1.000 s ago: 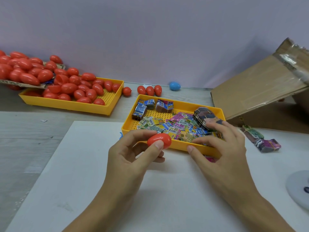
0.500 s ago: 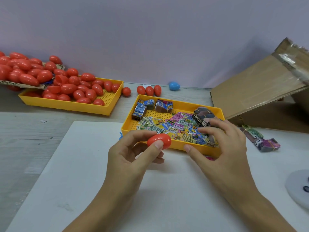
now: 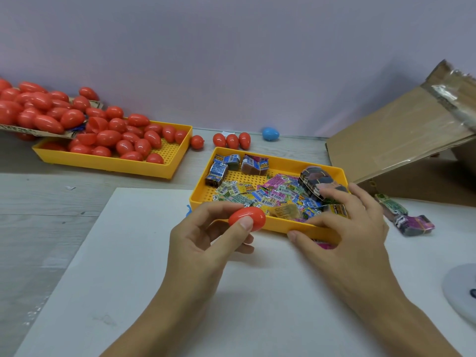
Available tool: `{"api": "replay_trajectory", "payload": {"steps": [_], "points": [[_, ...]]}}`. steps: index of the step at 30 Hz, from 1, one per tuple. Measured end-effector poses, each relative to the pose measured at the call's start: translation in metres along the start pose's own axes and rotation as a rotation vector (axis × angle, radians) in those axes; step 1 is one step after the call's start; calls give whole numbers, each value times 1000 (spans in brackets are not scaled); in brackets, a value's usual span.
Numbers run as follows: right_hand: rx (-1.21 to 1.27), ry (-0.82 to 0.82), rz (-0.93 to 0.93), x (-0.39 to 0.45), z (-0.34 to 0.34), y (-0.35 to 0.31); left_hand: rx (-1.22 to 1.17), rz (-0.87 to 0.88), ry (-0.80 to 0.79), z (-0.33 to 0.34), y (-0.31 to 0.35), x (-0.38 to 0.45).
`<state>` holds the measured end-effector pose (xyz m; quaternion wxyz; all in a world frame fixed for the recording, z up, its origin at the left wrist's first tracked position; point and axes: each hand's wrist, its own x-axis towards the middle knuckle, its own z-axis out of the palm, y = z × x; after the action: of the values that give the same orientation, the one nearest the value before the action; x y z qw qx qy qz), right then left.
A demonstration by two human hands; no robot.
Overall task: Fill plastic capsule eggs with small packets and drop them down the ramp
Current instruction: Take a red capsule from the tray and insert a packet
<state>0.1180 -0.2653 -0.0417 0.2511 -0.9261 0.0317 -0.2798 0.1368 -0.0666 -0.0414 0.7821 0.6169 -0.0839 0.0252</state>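
Observation:
My left hand (image 3: 203,246) holds a closed red capsule egg (image 3: 247,218) between thumb and fingers, just in front of the yellow packet tray (image 3: 279,227). My right hand (image 3: 353,235) hangs over the tray's front right corner. Its fingers are bent down among the loose colourful packets (image 3: 270,193), and the index fingertip touches a blurred brownish packet (image 3: 284,211) by the front wall. The thumb lies outside that wall. The cardboard ramp (image 3: 396,135) slopes up at the right.
A second yellow tray (image 3: 110,164) at the back left holds several red eggs, with more heaped on cardboard behind it. Three red eggs (image 3: 231,140) and a blue egg (image 3: 270,134) lie by the wall. Banded packet bundles (image 3: 407,220) and a grey disc (image 3: 461,289) sit right.
My right hand's fingers have curled down from above the tray into the packets and drawn one packet toward the front wall. My left hand has kept still with the egg.

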Motion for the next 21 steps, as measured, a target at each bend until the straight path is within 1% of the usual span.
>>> {"api": "replay_trajectory", "payload": {"steps": [4,7,11,13,14,16,18,19,21], "points": [[171,-39,54,2,-4,0,-4,-3,-4,0,0,1],[259,-18,67,3,-9,-1,-8,-5,-4,0,0,1],[371,142,13,2,-12,-3,-8,-5,-4,-1,0,1],[411,185,-2,3,-15,-3,-7,-11,-7,-1,-1,1],[375,183,-18,4,-15,-2,-10,-12,-8,-1,-1,1],[177,133,-66,4,-11,0,-13,-12,-10,-2,-1,0],[-49,29,-70,1,-4,1,-15,-10,-8,-2,-2,0],[-121,-38,-50,-1,-2,0,-14,-8,-7,-2,-1,0],[-160,-118,-27,-4,-1,0,-10,-6,-7,-1,-1,0]]}}
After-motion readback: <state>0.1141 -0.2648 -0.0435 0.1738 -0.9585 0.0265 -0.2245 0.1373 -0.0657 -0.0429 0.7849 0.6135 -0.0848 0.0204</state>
